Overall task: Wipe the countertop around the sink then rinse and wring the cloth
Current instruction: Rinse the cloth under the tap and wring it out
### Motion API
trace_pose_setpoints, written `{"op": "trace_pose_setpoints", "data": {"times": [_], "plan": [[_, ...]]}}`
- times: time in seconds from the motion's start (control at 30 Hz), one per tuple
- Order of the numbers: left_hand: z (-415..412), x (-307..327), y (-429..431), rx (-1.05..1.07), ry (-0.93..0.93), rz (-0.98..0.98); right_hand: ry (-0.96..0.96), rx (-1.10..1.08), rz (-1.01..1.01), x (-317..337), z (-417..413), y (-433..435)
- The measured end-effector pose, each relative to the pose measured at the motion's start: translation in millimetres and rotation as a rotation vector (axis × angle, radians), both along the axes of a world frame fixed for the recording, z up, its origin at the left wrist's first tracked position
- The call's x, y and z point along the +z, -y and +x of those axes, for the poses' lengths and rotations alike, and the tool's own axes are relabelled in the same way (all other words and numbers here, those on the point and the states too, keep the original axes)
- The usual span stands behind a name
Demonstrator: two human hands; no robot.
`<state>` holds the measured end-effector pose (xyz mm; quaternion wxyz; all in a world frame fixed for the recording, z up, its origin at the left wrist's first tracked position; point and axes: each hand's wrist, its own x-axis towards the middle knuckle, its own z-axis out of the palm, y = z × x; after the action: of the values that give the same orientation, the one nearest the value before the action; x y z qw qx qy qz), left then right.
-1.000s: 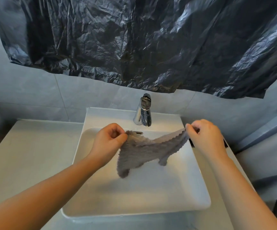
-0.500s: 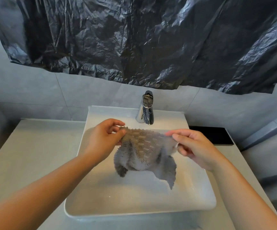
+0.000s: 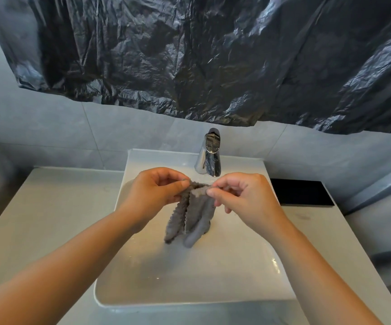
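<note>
Both hands — left hand (image 3: 157, 191), right hand (image 3: 243, 198) — pinch the grey cloth (image 3: 192, 216) at its top edge, hanging over the sink (image 3: 248, 289), faucet (image 3: 209, 156) at 12 o'clock.

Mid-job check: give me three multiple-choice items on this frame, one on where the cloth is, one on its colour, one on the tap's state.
1. Where is the cloth?
A. spread on the countertop
B. hanging over the sink basin
C. draped on the faucet

2. What colour is it?
A. grey
B. yellow
C. red

3. Is the faucet running?
A. strong stream
B. no stream visible
C. spraying sideways

Answers: 1 B, left hand and right hand pinch its top edge above the sink; 2 A, grey pile throughout; 3 B, no water shows beneath the spout.
</note>
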<state>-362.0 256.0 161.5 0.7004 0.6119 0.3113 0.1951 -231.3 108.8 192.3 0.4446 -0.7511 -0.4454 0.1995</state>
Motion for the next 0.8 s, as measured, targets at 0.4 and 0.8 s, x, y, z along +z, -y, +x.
{"op": "trace_pose_setpoints", "data": {"times": [0.4, 0.8], "plan": [[-9, -8, 11, -0.039, 0.131, 0.059, -0.15, -0.025, -0.021, -11, -11, -15], [-16, -13, 12, 0.116, 0.173, 0.253, -0.122, -0.023, -0.009, -12, -16, -22]]}}
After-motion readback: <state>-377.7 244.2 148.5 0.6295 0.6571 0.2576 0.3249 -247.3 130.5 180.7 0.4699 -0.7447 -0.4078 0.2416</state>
